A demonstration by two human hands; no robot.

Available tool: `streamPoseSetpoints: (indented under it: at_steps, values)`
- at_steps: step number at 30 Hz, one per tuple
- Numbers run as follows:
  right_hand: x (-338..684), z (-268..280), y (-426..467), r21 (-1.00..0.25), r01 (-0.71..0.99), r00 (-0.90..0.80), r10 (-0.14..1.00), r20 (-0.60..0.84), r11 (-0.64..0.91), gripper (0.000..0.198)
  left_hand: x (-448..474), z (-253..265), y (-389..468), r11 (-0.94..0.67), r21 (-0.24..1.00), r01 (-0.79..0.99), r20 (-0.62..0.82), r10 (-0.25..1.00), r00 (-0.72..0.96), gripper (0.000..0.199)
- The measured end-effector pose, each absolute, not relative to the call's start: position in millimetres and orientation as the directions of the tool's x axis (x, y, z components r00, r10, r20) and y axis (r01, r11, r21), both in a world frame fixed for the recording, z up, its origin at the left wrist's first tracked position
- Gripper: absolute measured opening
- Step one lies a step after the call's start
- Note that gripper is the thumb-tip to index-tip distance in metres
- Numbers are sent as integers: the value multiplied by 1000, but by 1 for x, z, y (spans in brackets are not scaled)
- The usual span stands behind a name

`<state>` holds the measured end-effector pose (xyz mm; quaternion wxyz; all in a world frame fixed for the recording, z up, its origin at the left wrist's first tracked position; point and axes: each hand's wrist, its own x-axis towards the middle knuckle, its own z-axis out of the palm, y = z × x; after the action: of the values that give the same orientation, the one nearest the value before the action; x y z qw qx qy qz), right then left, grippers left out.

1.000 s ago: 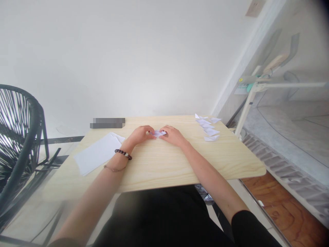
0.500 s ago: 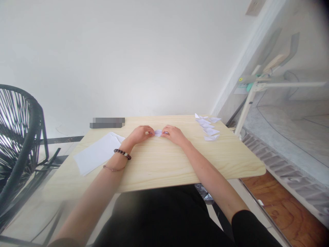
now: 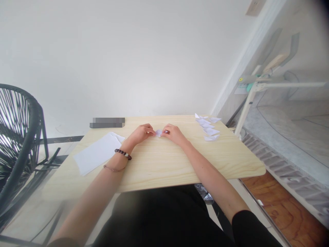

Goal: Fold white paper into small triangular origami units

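Observation:
A small folded piece of white paper [image 3: 158, 133] is pinched between my two hands, just above or on the wooden table [image 3: 164, 164]. My left hand [image 3: 142, 133] closes thumb and fingers on its left end. On the other end, my right hand [image 3: 172, 133] has its fingertips closed too. The fingers cover both ends, so the paper's full shape is hidden. To the right stand several folded paper boats [image 3: 211, 131] in a loose column.
A stack of white paper sheets [image 3: 94, 154] lies at the table's left. Behind it, near the wall, is a dark blurred-out object [image 3: 107, 122]. A dark woven chair [image 3: 33, 113] stands left; a white metal frame [image 3: 246, 106] rises beyond the right edge.
The folded paper between my fingertips has changed shape and looks narrower and taller in the middle. My hands have shifted only slightly. The boats and the sheets stay where they were.

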<state>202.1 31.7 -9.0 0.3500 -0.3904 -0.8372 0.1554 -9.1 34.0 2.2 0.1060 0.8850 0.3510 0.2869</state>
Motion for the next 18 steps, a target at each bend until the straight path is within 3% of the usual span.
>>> streamPoseSetpoints:
  at_steps: [6,18]
  values:
    - [208,-14,39,-629,484,-397,793,462,609,10,-12,-1,38,-690,363,626,461,717,523,20]
    - [208,-4,33,-476,532,-457,711,534,700,17,-14,-3,39,-717,336,611,486,688,539,23]
